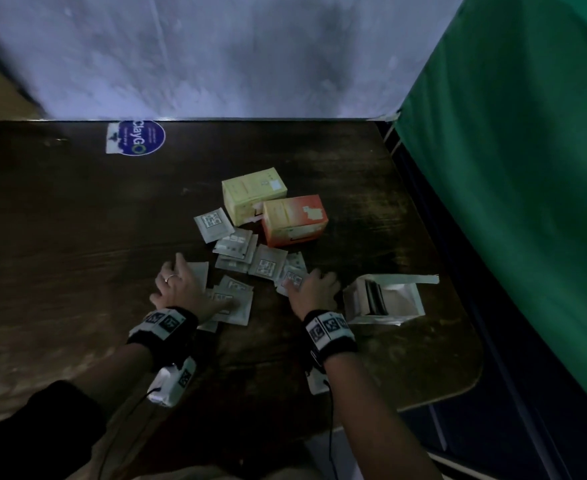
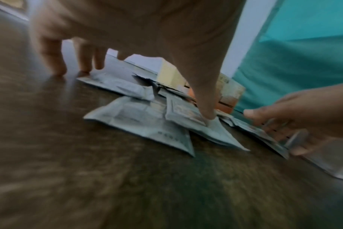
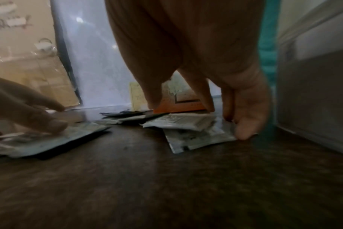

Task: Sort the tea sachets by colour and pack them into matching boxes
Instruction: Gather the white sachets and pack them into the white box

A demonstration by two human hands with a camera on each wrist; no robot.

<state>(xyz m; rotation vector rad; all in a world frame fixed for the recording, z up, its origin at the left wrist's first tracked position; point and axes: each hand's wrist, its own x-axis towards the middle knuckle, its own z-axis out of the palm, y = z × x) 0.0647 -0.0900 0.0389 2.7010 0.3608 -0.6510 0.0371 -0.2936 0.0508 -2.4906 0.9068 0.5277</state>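
Several pale tea sachets (image 1: 247, 268) lie scattered face down on the dark wooden table (image 1: 77, 237). Behind them stand a yellow box (image 1: 252, 194) and an orange box (image 1: 295, 220). My left hand (image 1: 181, 287) is spread flat over the near-left sachets; its thumb (image 2: 207, 114) presses one sachet (image 2: 188, 117), while the other fingers touch the table and a farther sachet (image 2: 112, 83). At the right end of the pile my right hand (image 1: 314, 287) rests its fingertips (image 3: 247, 128) on a sachet (image 3: 196, 136). Neither hand has lifted anything.
An open white box (image 1: 385, 299) with dark contents lies just right of my right hand. A blue round sticker (image 1: 139, 137) sits at the table's far edge. A green curtain (image 1: 527, 168) hangs past the right edge, and a pale wall rises behind the table.
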